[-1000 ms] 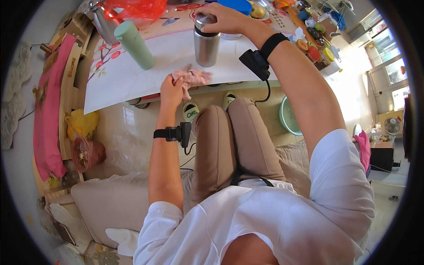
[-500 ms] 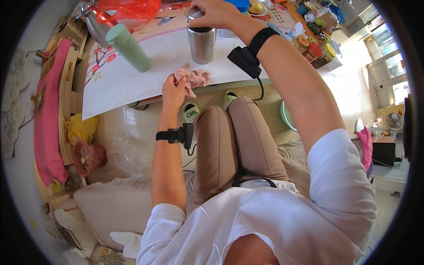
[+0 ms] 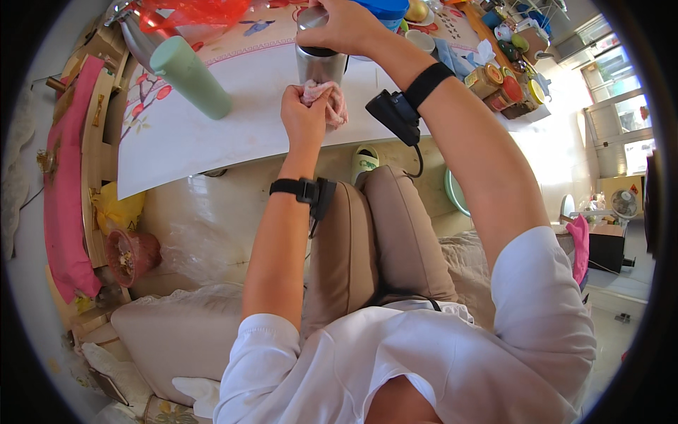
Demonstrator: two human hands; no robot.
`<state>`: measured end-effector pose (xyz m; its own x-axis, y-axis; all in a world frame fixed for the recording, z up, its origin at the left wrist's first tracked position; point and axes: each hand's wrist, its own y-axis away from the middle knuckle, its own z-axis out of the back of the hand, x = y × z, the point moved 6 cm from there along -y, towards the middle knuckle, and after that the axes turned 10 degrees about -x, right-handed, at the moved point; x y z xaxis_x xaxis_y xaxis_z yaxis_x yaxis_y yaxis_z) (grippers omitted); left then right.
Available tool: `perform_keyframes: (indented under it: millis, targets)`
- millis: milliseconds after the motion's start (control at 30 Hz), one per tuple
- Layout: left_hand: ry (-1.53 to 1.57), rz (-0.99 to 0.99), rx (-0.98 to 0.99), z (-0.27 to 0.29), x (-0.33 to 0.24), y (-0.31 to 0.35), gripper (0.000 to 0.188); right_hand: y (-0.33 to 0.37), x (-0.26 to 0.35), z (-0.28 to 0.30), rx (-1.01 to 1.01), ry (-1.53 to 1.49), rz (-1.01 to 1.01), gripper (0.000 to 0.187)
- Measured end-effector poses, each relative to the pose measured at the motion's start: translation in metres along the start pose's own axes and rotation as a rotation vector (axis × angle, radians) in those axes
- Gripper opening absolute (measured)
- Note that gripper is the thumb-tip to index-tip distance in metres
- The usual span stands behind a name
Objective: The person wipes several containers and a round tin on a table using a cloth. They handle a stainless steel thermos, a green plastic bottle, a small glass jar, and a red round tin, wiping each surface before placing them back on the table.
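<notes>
A stainless steel bottle (image 3: 318,68) with a dark band below its top stands upright on the table. My right hand (image 3: 346,30) reaches over from the right, its fingers closed round the bottle's steel lid (image 3: 311,19). Low on the bottle's near side, my left hand (image 3: 302,116) grips a crumpled pink-and-white cloth (image 3: 332,102), which touches the steel or lies just in front of it. To the left, a pale green tumbler (image 3: 191,78) appears tilted in this wide view. Whether the lid is seated fully on the bottle I cannot tell.
A red plastic bag (image 3: 194,14) and a steel jug (image 3: 138,35) are at the table's far left. Several lidded jars (image 3: 505,92) crowd the right side, with a blue tub (image 3: 385,10) at the back. A pink bin (image 3: 131,256) stands on the floor at left.
My left hand has moved up and right, bringing the cloth to the bottle's lower part. My right hand stays on the lid. The whole view has shifted slightly.
</notes>
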<state>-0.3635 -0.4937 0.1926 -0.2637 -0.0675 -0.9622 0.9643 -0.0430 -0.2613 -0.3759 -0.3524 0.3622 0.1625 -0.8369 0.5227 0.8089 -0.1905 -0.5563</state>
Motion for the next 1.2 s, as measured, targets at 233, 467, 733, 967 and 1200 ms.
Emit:
perform_keyframes:
  millis: [233, 467, 733, 967, 1200]
  targets:
    - [-0.337, 0.027, 0.068, -0.009, 0.022, -0.002, 0.033, -0.003, 0.006, 0.003, 0.048, 0.011, -0.079, 0.06]
    - [-0.495, -0.051, 0.144, 0.007, -0.013, -0.017, 0.034, -0.009, 0.007, -0.001, 0.065, 0.057, -0.056, 0.06]
    - [-0.435, -0.215, 0.001, -0.006, -0.022, -0.014, 0.038, -0.007, 0.002, -0.003, 0.045, 0.063, -0.026, 0.058]
    - [-0.155, 0.038, 0.139, 0.021, 0.002, -0.017, 0.035, -0.009, 0.004, -0.003, 0.101, -0.025, 0.266, 0.051]
    - [0.476, -0.362, -0.022, -0.011, -0.075, -0.039, 0.061, -0.006, 0.0, 0.001, 0.244, -0.145, 0.061, 0.062]
